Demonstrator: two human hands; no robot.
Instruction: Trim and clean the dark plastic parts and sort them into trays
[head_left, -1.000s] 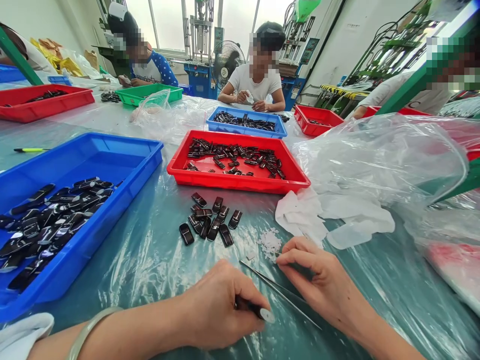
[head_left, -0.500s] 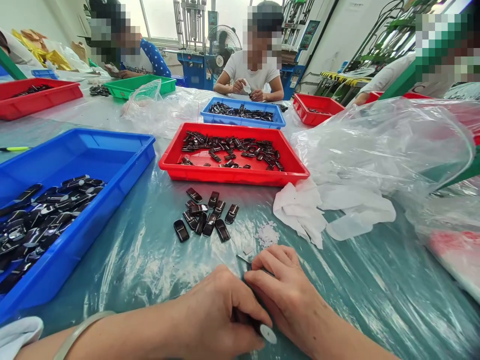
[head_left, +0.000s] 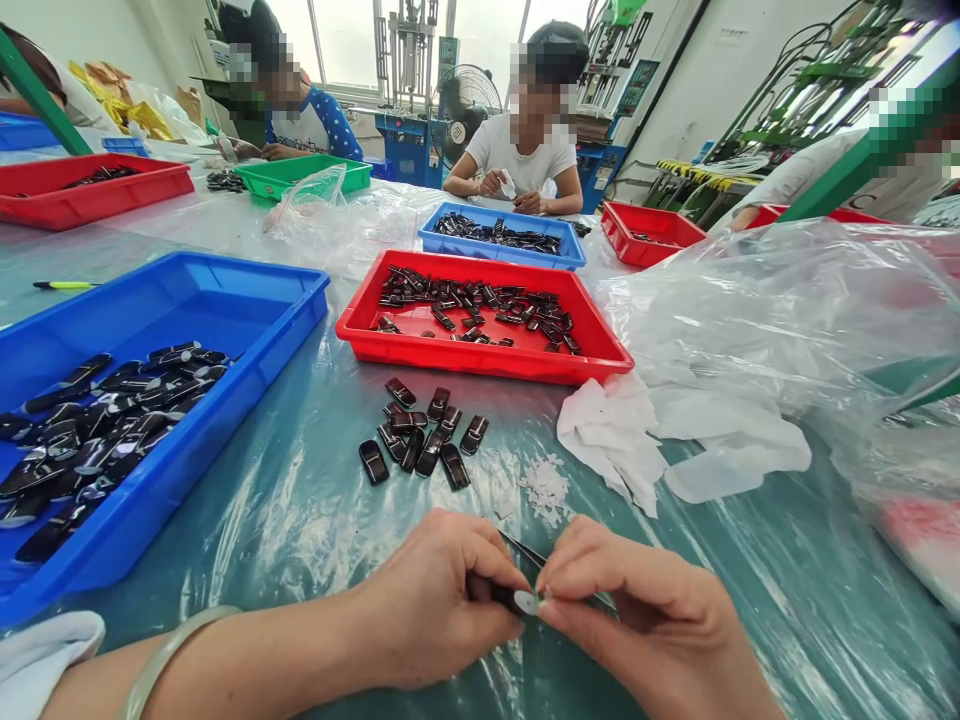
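My left hand (head_left: 439,605) is closed around a small glossy dark piece (head_left: 501,594), most of it hidden by the fingers. Its pale rounded end (head_left: 527,602) sticks out to the right. Against that end, the thumb and forefinger of my right hand (head_left: 637,600) are pinched together. Thin metal tweezers (head_left: 529,552) pass through the right hand, their points aimed up and left. Just beyond the hands lie a pile of small white bits (head_left: 545,488) and a loose group of dark glossy pieces (head_left: 427,452).
A blue tray (head_left: 247,385) of dark pieces stands at left. Ahead are a red tray (head_left: 480,365) and a smaller blue tray (head_left: 502,257). White cloths (head_left: 611,435) and clear plastic sheeting (head_left: 757,320) lie at right. Two people (head_left: 529,150) sit across the table.
My left hand has lifted the dark piece slightly. My right hand has shifted right and turned, and its fingertips now meet the piece's pale end. The view has tilted slightly.
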